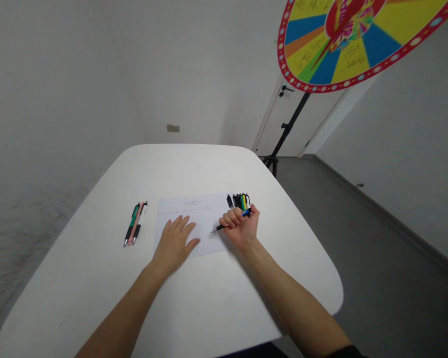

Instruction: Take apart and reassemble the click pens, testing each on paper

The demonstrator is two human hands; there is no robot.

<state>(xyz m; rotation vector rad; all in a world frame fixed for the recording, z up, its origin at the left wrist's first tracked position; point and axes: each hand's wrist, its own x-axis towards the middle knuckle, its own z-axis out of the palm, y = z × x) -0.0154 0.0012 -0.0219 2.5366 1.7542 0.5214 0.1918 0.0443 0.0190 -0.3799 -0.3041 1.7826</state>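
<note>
A sheet of paper (205,241) with a few printed lines near its top lies on the white table. My left hand (174,242) rests flat on the left part of the sheet, fingers spread. Over the right part, my right hand (242,228) is closed around a dark pen (220,227) with a blue section near its upper end. The pen's tip points left and down toward the paper; whether it touches cannot be made out. Just beyond my right hand, several pens (240,200) lie side by side, partly hidden by it.
Left of the paper lie three pens (135,223), green, pink and white. The white table (194,169) has rounded corners. Beyond its right side stands a colourful prize wheel (351,59) on a black tripod (289,127), before a white door (280,119).
</note>
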